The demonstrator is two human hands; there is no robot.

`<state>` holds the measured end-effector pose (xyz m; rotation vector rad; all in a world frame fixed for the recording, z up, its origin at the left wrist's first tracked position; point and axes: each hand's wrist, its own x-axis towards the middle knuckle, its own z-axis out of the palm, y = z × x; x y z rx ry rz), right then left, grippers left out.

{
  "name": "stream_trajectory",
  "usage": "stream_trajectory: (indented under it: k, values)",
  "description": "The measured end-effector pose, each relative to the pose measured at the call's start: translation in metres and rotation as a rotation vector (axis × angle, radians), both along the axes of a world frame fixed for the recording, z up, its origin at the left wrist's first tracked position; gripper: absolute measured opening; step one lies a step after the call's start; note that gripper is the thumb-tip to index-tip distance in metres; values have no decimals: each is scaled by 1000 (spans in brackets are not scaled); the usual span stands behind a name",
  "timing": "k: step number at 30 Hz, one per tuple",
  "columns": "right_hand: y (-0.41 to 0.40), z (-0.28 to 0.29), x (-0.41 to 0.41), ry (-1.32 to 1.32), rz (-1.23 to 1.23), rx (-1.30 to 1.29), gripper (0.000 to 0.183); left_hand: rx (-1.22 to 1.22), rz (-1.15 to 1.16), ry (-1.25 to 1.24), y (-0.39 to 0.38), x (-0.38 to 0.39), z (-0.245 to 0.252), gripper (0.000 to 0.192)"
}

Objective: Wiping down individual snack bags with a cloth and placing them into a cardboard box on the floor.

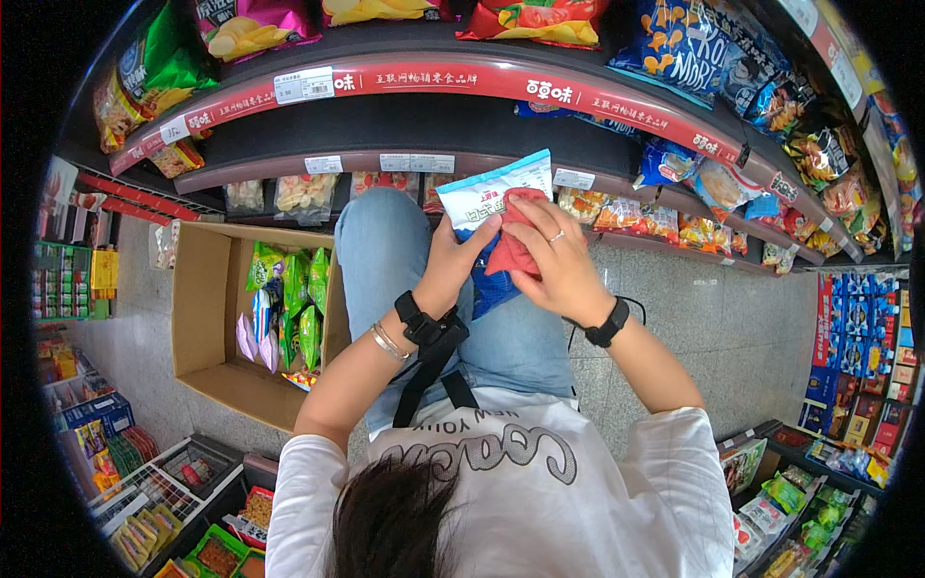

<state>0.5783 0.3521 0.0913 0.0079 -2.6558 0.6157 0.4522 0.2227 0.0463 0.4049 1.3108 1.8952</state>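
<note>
A blue and white snack bag [498,184] is held above my knees, tilted, with printing on its pale upper end. My left hand [462,253] grips the bag along its left side, thumb across the front. In my right hand [553,253] is a red cloth [514,242], pressed flat against the bag's face. The fingers of that hand lie spread over the cloth, and a ring shows on one of them. Part of the bag is hidden behind the cloth and both hands.
An open cardboard box [202,296] with several green and purple snack bags [295,282] stands on the tiled floor to my left. Ahead, a dark shelf [405,126] curves across, with chip bags [531,22] above and small packets [636,220] below. More goods shelves [860,347] stand right.
</note>
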Motion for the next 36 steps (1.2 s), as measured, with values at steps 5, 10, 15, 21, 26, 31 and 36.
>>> stream_trajectory:
  k: [5,10,15,21,26,31,36]
  values:
    - [4,-1,-6,60,-21,124,61,-21,46,10,0,-2,-4,38]
    - [14,1,-23,101,-172,69,49,-26,19,8,1,0,1,35]
    - [-8,6,-22,64,-196,104,32,25,96,40,2,1,-3,39]
    - [-2,6,-18,116,-176,252,30,30,72,-30,2,-1,2,36]
    - [-10,16,-29,194,-189,133,31,16,54,-84,2,1,10,37]
    - [-18,19,-27,178,-83,146,30,-52,24,-41,-1,0,11,43]
    - [-7,15,-37,242,-220,172,33,1,38,-65,0,4,12,44]
